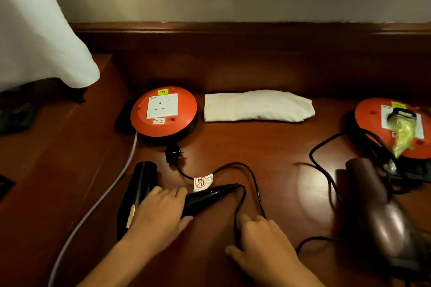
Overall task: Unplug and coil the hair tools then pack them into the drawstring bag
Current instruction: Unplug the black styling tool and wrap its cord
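A black hair dryer [140,184] lies on the wooden desk, and my left hand [161,214] is closed around its handle. Its black plug [173,152] lies loose on the desk below the left red socket reel [163,112]. The dryer's black cord [242,196] loops across the desk, and my right hand [261,237] pinches that cord near the front. A dark brown hair dryer [377,212] lies at the right; its plug [402,115] sits in the right red socket reel [391,128]. A folded white cloth bag [256,106] lies between the two reels.
A pale grey cable [102,196] runs from the left reel toward the front left. White fabric [35,30] hangs at the left. A raised wooden back ledge [233,37] borders the desk.
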